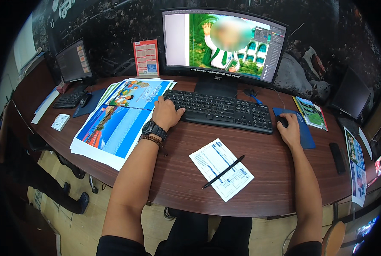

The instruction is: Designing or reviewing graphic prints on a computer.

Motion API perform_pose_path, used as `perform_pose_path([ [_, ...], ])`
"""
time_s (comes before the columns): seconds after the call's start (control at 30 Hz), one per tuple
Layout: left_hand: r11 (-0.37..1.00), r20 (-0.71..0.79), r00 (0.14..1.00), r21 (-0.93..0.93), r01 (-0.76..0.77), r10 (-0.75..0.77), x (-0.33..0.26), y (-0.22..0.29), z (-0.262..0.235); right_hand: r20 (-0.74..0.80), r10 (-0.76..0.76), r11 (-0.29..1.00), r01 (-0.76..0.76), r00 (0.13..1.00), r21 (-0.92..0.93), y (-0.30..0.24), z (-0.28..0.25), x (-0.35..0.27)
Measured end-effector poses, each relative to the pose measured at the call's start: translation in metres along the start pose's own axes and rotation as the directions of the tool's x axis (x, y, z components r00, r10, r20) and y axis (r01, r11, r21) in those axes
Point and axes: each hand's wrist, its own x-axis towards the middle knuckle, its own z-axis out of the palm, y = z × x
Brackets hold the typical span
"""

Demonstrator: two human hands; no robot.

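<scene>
A black keyboard (218,110) lies in front of a curved monitor (224,45), whose screen shows an editing program with an illustrated figure before a building. At the keyboard's left end rests my left hand (167,114), its fingers over the keys and its thumb stretched out to the right; nothing is held in it. A black watch (151,128) and beaded bracelets are on that wrist. My right hand (290,130) is closed over a dark computer mouse (282,121), mostly hidden beneath the fingers, on a blue mouse pad (305,131).
A stack of large colour prints (122,123) lies left of the keyboard. In front are a printed form (218,162) and a black pen (224,171) across it. A desk calendar (147,57) stands behind. Right: a dark phone-like object (337,158). Another person's leg (56,194) shows at lower left.
</scene>
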Motion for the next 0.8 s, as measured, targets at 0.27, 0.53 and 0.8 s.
perform_pose_path([
  [0.27, 1.000, -0.068, 0.998, 0.012, 0.011, -0.010, 0.000, -0.005, 0.008, -0.017, -0.006, 1.000, 0.005, 1.000, -0.027, -0.002, 0.001, -0.001],
  [0.53, 1.000, -0.059, 0.998, 0.001, 0.024, -0.024, 0.001, -0.005, 0.011, -0.016, -0.010, 1.000, 0.010, 1.000, -0.005, 0.000, 0.001, 0.000],
  [0.8, 0.999, -0.032, 0.998, 0.016, 0.050, -0.049, 0.002, -0.004, 0.013, -0.005, -0.048, 0.998, 0.049, 0.999, 0.046, 0.004, 0.003, 0.001],
])
